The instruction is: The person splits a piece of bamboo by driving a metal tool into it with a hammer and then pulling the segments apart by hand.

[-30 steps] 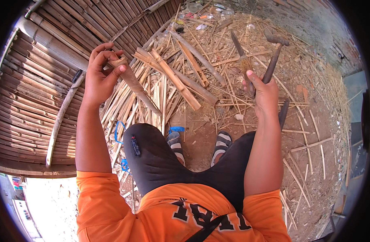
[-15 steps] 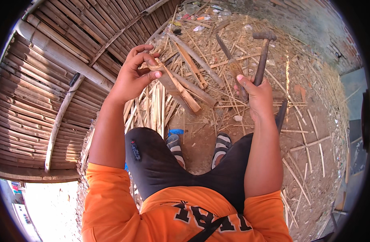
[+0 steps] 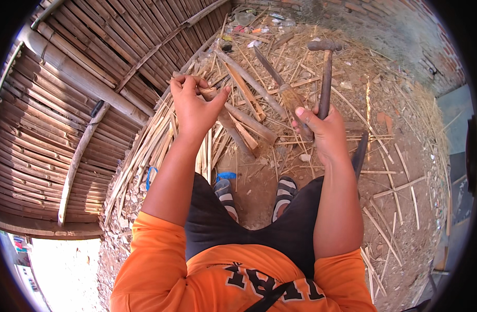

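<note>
My left hand (image 3: 193, 106) is closed around the upper end of a split bamboo piece (image 3: 234, 130), which slants down toward the ground. The fingers curl over its top and hide part of the grip. In my right hand (image 3: 326, 130) are two tools at once. One is a hammer (image 3: 326, 78), its dark head up and its handle upright in the fist. The other is a long knife (image 3: 289, 99) with a wooden handle, its dark blade pointing up and away to the left.
Bamboo lengths (image 3: 255, 78) lie beyond my hands. Thin bamboo strips (image 3: 150, 148) are heaped at the left beside a slatted bamboo wall (image 3: 46, 145). A dark blade-like object (image 3: 360, 153) stands by my right forearm. A blue scrap (image 3: 226, 176) lies near my left foot.
My left hand has turned back-up and shifted right and slightly down, still on the bamboo piece. The hammer and knife in my right hand have moved a little left.
</note>
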The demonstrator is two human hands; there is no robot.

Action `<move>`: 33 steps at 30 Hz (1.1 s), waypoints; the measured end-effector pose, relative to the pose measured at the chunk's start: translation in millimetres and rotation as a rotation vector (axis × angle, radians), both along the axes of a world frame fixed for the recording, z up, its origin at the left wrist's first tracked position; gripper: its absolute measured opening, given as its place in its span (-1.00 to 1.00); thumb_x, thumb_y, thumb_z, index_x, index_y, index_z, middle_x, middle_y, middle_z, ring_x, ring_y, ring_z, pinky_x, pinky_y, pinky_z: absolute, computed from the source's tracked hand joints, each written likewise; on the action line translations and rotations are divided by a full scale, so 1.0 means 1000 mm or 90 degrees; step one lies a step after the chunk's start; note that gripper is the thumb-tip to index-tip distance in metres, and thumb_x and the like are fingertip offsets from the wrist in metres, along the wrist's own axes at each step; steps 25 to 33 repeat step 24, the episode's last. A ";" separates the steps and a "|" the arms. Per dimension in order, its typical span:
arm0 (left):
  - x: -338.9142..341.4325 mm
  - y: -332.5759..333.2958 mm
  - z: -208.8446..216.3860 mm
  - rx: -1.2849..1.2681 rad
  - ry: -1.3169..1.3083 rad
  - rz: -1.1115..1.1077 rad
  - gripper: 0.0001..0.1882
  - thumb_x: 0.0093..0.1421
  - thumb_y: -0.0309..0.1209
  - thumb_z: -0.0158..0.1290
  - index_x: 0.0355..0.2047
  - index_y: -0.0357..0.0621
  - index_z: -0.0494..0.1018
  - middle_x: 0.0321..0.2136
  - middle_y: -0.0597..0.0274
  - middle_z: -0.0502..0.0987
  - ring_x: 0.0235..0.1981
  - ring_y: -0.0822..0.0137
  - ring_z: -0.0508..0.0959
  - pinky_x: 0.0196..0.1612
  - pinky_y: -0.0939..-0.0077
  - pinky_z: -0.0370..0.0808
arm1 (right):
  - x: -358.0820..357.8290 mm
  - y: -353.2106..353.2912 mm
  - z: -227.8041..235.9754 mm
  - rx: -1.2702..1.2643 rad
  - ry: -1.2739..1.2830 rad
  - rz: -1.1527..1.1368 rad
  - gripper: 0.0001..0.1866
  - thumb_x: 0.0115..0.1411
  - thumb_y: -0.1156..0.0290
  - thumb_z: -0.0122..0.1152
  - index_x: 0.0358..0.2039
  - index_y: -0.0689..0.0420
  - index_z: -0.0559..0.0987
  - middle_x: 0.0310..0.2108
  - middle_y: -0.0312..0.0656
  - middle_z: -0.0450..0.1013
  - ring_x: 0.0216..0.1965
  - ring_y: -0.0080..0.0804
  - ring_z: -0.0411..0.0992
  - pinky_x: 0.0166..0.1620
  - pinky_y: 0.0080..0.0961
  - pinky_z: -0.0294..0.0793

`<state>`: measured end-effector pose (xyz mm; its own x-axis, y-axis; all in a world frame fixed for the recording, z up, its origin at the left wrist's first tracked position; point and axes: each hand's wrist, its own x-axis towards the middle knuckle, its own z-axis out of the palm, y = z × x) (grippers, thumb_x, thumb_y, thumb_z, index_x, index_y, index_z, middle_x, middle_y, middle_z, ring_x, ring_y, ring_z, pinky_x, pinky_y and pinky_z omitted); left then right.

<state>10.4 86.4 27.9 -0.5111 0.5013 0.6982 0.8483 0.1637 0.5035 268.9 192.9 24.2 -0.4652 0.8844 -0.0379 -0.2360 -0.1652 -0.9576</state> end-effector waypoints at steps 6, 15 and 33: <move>0.003 0.000 0.007 0.007 -0.131 -0.070 -0.42 -0.03 -0.34 0.47 -0.06 -0.22 0.43 -0.07 0.15 0.41 -0.16 0.34 0.55 -0.16 0.46 0.57 | 0.007 -0.012 0.008 0.023 0.074 0.074 -0.59 0.13 0.52 0.47 -0.35 0.08 0.29 -0.40 -0.17 0.51 -0.39 -0.42 0.61 -0.38 -0.57 0.57; -0.016 0.007 0.002 0.014 -0.237 -0.129 -0.55 0.08 -0.45 0.36 -0.05 -0.24 0.45 -0.20 0.25 0.56 -0.29 0.44 0.58 -0.26 0.51 0.55 | -0.003 -0.047 0.019 0.037 0.162 0.156 -0.57 0.10 0.57 0.48 -0.31 0.10 0.29 -0.37 -0.14 0.52 -0.32 -0.42 0.61 -0.31 -0.56 0.59; -0.005 0.011 -0.002 0.076 -0.146 -0.038 -0.64 0.06 -0.46 0.29 -0.11 -0.19 0.51 -0.29 0.16 0.62 -0.36 0.34 0.65 -0.26 0.42 0.56 | -0.017 -0.061 0.013 0.017 0.132 0.179 -0.52 0.06 0.53 0.53 -0.29 0.09 0.28 -0.30 -0.07 0.56 -0.30 -0.41 0.61 -0.17 -0.53 0.64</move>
